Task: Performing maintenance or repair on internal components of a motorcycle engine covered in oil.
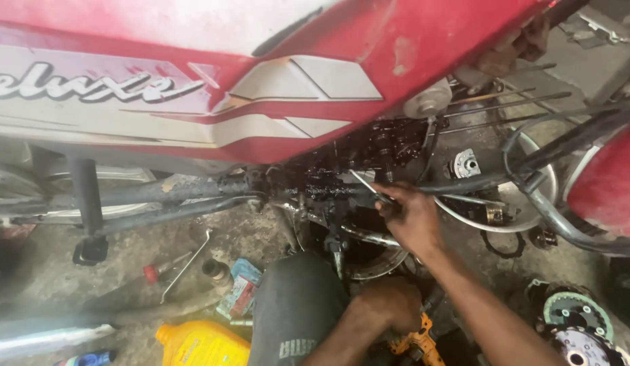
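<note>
The thin metal tool (363, 186) sits just right of the frame's centre, its tip at the oily engine (355, 163) under the red motorcycle body (274, 81), and my right hand (413, 217) has its grip closed around the tool's lower end while my left hand (389, 305), low centre, is curled with a grip I cannot tell the state of. With everything this greasy, I judge the tool could slip in my fingers and skid off into the open casing. The yellow oil jug (199, 342) at the bottom stands capped on the floor (50, 285) (contents hidden).
</note>
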